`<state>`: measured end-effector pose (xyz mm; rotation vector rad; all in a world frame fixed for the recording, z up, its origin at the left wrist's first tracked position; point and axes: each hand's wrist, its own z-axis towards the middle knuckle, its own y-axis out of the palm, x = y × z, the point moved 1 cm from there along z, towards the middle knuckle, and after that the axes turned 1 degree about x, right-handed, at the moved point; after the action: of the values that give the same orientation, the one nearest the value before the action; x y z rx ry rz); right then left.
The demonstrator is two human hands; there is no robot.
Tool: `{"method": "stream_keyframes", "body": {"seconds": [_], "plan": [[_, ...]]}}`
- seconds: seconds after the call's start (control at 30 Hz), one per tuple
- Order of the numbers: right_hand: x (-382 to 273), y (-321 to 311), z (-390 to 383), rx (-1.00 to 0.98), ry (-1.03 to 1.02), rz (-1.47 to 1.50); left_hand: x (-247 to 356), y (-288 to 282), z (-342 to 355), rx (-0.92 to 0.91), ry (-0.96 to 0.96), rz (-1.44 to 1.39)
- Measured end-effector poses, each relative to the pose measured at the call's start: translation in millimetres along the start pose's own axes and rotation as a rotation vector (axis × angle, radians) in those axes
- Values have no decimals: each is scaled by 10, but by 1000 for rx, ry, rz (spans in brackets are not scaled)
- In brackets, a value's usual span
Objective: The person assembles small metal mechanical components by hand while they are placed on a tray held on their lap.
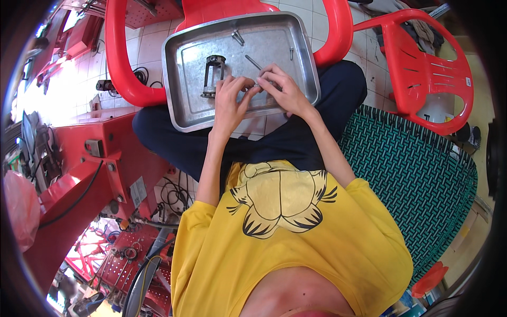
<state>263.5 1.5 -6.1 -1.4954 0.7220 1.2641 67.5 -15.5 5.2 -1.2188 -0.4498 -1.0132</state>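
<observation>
The person sits with a shallow metal tray (272, 38) in front, set within the arms of a red plastic chair (338, 31), and works over its near part. Both hands are brought close together: the left hand (231, 97) pinches with thumb and forefinger, and the right hand (288, 91) meets it with bent fingers, so that the fingertips of the two nearly touch around a small piece (257, 85). The fingers cover most of that piece, so its shape cannot be told, nor which hand bears more of its weight. The step in hand looks like fine fingertip handling, perhaps turning or fitting the small piece, done above the tray rather than on it. Just beyond the left hand stands or lies a dark, open cage-like part (206, 77) with a ring at each end; a slim metal rod (253, 62) slants down toward the right fingers, and whether it touches them cannot be told. Farther off are a few silvery bolts (238, 37), and a lone small bolt (291, 53) rests toward the right wall. The next move seems to call for a steady, light pinch, kept over the tray so that a slip lands inside it.
</observation>
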Motion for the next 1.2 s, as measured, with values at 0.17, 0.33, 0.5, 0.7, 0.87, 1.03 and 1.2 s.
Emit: {"method": "stream_keyframes", "body": {"seconds": [0.17, 0.33, 0.5, 0.7, 0.87, 1.03, 1.2], "plan": [[98, -36, -25, -180, 273, 233, -6, 27, -20, -56, -135, -166], [52, -21, -96, -250, 457, 508, -4, 27, -64, -103, -139, -180], [-45, -68, -142, -275, 537, 536, 32, 7, -87, -149, -147, -132], [153, 0, -207, -144, 285, 267, 95, 54, -104, -110, -89, -68], [-142, 23, -186, 26, 95, 59, 92, 45, -70, -78, -101, -115], [-169, 15, -228, 139, -16, -29, 62, 28, -88, -150, -142, -119], [-137, 9, -234, 173, -59, -45, 58, 22, -90, -187, -124, -170]]}}
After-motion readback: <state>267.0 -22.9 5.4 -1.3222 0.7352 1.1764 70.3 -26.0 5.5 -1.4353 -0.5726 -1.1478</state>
